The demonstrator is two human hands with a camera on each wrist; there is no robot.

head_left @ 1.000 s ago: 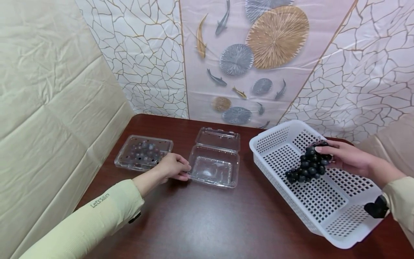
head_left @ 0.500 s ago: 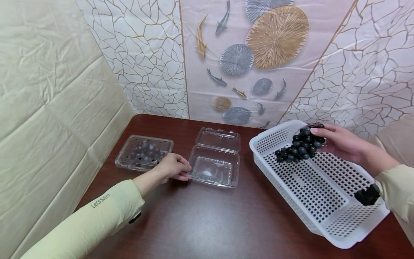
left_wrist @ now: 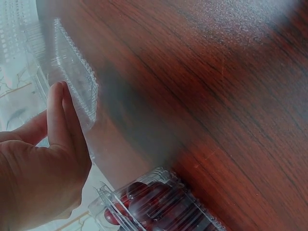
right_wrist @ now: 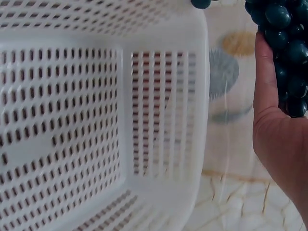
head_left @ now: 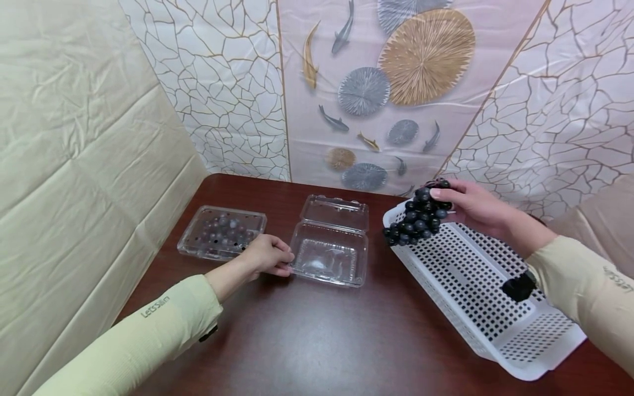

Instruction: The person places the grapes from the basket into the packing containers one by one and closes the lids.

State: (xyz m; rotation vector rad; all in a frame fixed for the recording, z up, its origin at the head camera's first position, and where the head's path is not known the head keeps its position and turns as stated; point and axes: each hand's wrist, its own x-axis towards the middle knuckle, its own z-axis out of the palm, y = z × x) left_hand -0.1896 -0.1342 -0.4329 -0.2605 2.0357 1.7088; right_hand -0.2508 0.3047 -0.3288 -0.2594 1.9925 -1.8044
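Note:
My right hand [head_left: 477, 206] grips a bunch of dark grapes [head_left: 418, 217] near its stem, above the far left end of a white perforated basket [head_left: 525, 369]. In the right wrist view the grapes [right_wrist: 288, 48] lie against the fingers, beyond the basket's end wall [right_wrist: 163, 115]. A clear plastic clamshell box [head_left: 327, 283] stands with its lid folded back and nothing inside. At its front left corner, my left hand [head_left: 267, 256] pinches the rim between thumb and fingers; the left wrist view shows this hand [left_wrist: 43, 173] beside the box wall [left_wrist: 77, 72].
A second clamshell box [head_left: 256, 220], its lid down over dark grapes, sits at the left behind the left forearm. Its end with reddish grapes [left_wrist: 149, 202] shows low in the left wrist view. All stands on a dark red wooden table [head_left: 317, 341] before a patterned cloth backdrop [head_left: 312, 137].
My right hand has lifted the grapes from inside the basket and carried them left, to the basket's far left rim. The left hand and both boxes stay put.

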